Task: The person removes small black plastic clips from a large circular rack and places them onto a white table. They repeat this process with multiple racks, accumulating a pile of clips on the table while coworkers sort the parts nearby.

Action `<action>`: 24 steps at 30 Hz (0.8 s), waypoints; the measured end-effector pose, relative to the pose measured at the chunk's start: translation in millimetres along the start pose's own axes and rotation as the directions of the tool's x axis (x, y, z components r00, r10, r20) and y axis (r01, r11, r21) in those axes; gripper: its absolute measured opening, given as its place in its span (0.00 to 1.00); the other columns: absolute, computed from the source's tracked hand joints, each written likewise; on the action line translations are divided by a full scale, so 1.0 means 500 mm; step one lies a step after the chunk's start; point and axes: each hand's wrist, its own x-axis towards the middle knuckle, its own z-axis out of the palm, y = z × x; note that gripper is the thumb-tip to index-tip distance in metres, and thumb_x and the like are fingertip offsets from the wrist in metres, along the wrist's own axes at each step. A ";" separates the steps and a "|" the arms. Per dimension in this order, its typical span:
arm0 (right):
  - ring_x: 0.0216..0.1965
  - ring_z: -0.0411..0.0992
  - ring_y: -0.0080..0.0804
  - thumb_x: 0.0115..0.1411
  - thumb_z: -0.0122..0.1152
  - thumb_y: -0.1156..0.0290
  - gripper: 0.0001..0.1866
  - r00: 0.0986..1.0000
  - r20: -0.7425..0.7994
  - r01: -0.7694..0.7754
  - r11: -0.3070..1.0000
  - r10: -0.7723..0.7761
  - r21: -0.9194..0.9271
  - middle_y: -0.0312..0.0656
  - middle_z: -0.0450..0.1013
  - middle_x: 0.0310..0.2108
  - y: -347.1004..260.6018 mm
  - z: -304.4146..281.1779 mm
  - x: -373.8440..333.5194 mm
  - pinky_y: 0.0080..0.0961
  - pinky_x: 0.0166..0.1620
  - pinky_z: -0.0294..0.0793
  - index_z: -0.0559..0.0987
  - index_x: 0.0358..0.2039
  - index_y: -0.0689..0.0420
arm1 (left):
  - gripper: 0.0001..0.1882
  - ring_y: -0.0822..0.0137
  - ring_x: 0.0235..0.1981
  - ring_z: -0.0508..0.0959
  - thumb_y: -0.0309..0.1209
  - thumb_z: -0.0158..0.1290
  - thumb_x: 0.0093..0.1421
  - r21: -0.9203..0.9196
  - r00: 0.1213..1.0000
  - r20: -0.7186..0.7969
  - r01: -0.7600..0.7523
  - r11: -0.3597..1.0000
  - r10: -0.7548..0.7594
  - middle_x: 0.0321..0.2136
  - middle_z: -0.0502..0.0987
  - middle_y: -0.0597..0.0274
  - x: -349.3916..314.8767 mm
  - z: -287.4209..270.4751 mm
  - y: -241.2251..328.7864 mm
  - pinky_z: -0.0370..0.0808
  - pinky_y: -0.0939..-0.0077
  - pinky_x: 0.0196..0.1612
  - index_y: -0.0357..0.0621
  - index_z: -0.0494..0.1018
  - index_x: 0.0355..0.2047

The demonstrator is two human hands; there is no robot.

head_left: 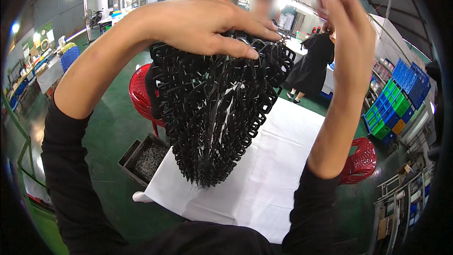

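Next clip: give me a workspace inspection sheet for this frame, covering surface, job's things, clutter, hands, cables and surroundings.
Surface: table under a white cloth, bare where visible.
Job's things: black plastic lattice bundle, held up above the table.
Clutter: grey bin of small metal parts on the floor beside the table.
Hands: left hand grips the bundle's top; right hand raised, fingers blurred, contents unclear.
Cables: nothing seen.
Surroundings: green floor, red chairs, stacked blue and green crates, a person in black behind.
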 end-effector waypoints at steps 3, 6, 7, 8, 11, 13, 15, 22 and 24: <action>0.29 0.70 0.21 0.59 0.65 0.70 0.08 0.986 -0.056 -0.161 0.986 0.159 -0.037 0.36 0.77 0.28 -0.001 -0.004 -0.138 0.21 0.35 0.69 0.82 0.34 0.61 | 0.27 0.50 0.63 0.66 0.44 0.50 0.66 0.095 0.999 -0.040 -0.017 0.995 0.021 0.60 0.69 0.47 0.004 0.000 0.010 0.62 0.62 0.66 0.42 0.68 0.60; 0.25 0.70 0.26 0.55 0.67 0.72 0.07 0.992 -0.026 -0.127 0.986 0.125 -0.112 0.40 0.72 0.24 0.024 0.027 -0.176 0.25 0.32 0.69 0.83 0.32 0.61 | 0.26 0.53 0.62 0.67 0.40 0.51 0.66 0.170 0.999 -0.043 0.027 0.985 -0.020 0.62 0.67 0.52 0.010 0.003 0.025 0.63 0.61 0.65 0.45 0.65 0.63; 0.25 0.70 0.29 0.55 0.67 0.71 0.07 0.995 -0.013 -0.101 0.980 0.100 -0.169 0.41 0.70 0.23 0.031 0.039 -0.179 0.26 0.32 0.69 0.83 0.33 0.61 | 0.27 0.53 0.62 0.68 0.40 0.51 0.66 0.146 0.999 -0.035 0.041 0.988 -0.036 0.62 0.67 0.52 0.012 0.004 0.030 0.64 0.61 0.64 0.45 0.66 0.62; 0.26 0.71 0.33 0.54 0.68 0.71 0.08 0.993 0.006 -0.113 0.973 0.116 -0.201 0.42 0.70 0.24 0.036 0.046 -0.178 0.29 0.33 0.69 0.84 0.33 0.59 | 0.27 0.53 0.62 0.68 0.40 0.51 0.66 0.145 0.998 -0.038 0.057 0.988 -0.052 0.62 0.67 0.51 0.014 0.004 0.034 0.64 0.61 0.64 0.44 0.66 0.62; 0.27 0.72 0.35 0.54 0.68 0.70 0.07 0.985 -0.039 -0.171 0.971 0.166 -0.165 0.43 0.71 0.25 0.041 0.063 -0.170 0.32 0.33 0.69 0.84 0.32 0.59 | 0.27 0.52 0.61 0.69 0.40 0.52 0.65 0.151 0.999 -0.010 0.043 0.988 -0.042 0.61 0.67 0.50 0.021 0.000 0.042 0.66 0.60 0.62 0.43 0.66 0.61; 0.27 0.72 0.36 0.54 0.67 0.71 0.06 0.985 -0.037 -0.171 0.969 0.167 -0.177 0.44 0.71 0.25 0.039 0.067 -0.166 0.34 0.33 0.69 0.84 0.30 0.61 | 0.27 0.52 0.59 0.70 0.41 0.52 0.65 0.161 0.999 0.011 0.048 0.986 -0.050 0.60 0.68 0.51 0.026 -0.003 0.044 0.68 0.60 0.61 0.42 0.66 0.61; 0.26 0.71 0.37 0.54 0.67 0.72 0.06 0.991 -0.017 -0.131 0.967 0.130 -0.221 0.45 0.71 0.25 0.042 0.068 -0.163 0.34 0.33 0.68 0.84 0.30 0.62 | 0.27 0.51 0.58 0.71 0.41 0.53 0.65 0.177 0.998 0.001 0.054 0.983 -0.055 0.59 0.68 0.51 0.029 -0.003 0.044 0.69 0.60 0.59 0.42 0.67 0.60; 0.30 0.69 0.22 0.57 0.64 0.75 0.05 0.956 0.206 -0.251 0.948 0.210 0.196 0.35 0.71 0.26 0.084 0.033 -0.142 0.22 0.36 0.66 0.83 0.30 0.63 | 0.26 0.49 0.57 0.71 0.39 0.53 0.63 0.181 0.999 -0.014 0.050 0.982 -0.049 0.58 0.68 0.52 0.037 0.010 0.041 0.70 0.60 0.58 0.43 0.69 0.60; 0.32 0.70 0.22 0.58 0.64 0.74 0.06 0.939 0.273 -0.295 0.901 0.211 0.319 0.35 0.73 0.28 0.094 0.021 -0.138 0.21 0.38 0.67 0.83 0.31 0.64 | 0.26 0.50 0.57 0.71 0.39 0.53 0.63 0.195 0.998 -0.012 0.063 0.979 -0.062 0.58 0.68 0.52 0.041 0.011 0.040 0.70 0.59 0.58 0.43 0.68 0.60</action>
